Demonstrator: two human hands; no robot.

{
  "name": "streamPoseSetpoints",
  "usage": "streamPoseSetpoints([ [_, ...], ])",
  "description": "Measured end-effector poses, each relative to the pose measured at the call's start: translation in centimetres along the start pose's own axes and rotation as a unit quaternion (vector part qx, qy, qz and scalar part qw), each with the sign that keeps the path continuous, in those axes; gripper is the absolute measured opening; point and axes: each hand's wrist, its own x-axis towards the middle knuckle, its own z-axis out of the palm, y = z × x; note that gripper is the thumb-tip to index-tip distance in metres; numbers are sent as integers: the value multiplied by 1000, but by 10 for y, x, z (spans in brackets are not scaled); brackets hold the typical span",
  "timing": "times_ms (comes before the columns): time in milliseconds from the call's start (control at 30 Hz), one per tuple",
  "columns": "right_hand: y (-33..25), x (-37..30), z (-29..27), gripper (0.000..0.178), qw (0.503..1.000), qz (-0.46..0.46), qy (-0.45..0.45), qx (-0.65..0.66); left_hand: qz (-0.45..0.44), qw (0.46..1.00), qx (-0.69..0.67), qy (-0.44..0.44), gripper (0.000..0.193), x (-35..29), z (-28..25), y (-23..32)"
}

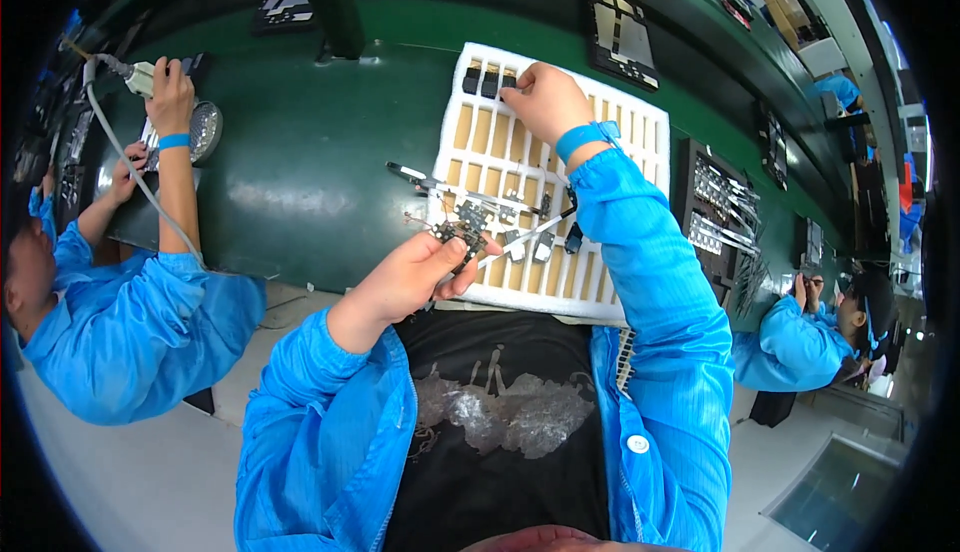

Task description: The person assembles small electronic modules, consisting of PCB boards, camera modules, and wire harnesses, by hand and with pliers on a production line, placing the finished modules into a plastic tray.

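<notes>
**While my left hand (405, 267) grasps small black modules (465, 224), my right hand (545, 102) reaches the far slots**

Because these modules look thin and jagged, I'd grip them lightly, thumb against fingers, over the near left part of the white foam tray (545, 302). Flat strips (475, 195), part black, part pale, lie across its ribs; my sleeve (650, 222) should clear them, since a snag could drag them. The slots are long rectangles with tan, cardboard-like floors. At the far left corner, my right hand dips in beside boxy black blocks (489, 83); whether it pinches one, I cannot tell. Moving any block straight up or down would likely spare the soft walls. Around the tray, the green desk (330, 172) shines smoothly; beyond lies a dark-framed panel (622, 37), flat and grey-faced.
</notes>
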Motion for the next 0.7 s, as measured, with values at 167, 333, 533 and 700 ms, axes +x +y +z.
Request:
streamPoseSetpoints([
  [167, -12, 4, -7, 44, 999, 20, -39, -22, 4, 1000, -23, -9, 42, 3, -9, -4],
  [333, -16, 8, -10, 52, 995, 66, -73, -23, 8, 1000, -22, -8, 43, 2, -8, -5],
  [533, -13, 11, -5, 44, 997, 57, -50, -28, 18, 1000, -18, -10, 45, 3, -6, -7],
  [700, -19, 15, -7, 46, 994, 79, -59, -45, 24, 1000, -7, 1, 50, 2, -5, -7],
])
